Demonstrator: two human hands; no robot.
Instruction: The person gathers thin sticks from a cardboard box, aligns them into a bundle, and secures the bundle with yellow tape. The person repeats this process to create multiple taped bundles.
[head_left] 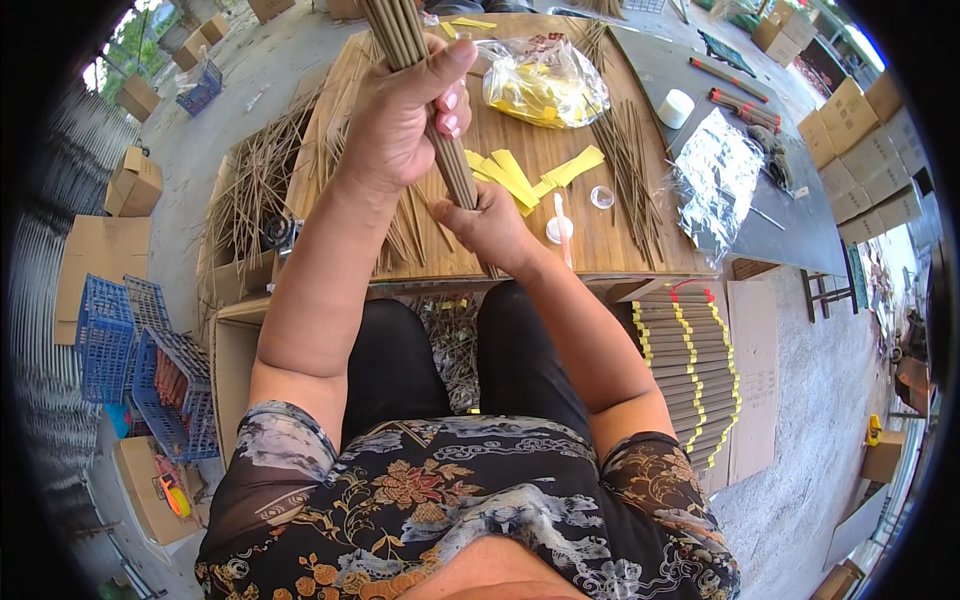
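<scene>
A bundle of thin brown incense sticks [456,165] slants over the wooden table [545,146], its upper end leaning to the left. My left hand [405,125] is wrapped round the upper part, thumb raised along its side. Lower down, my right hand [490,226] grips the same bundle near its bottom end. Yellow paper strips [512,182] lie fanned out just beyond my right hand. Beside them stand a small white-capped bottle [560,229] and a small clear round cap [602,197]. Loose incense sticks [630,165] spread along the table's right side.
A clear plastic bag [545,85] of yellow strips sits at the far side. More sticks fill a box [262,180] on the left. Banded bundles [685,370] lie stacked at lower right. A dark table [790,235] holds foil-like wrap [718,178]. Blue crates [175,385] stand left.
</scene>
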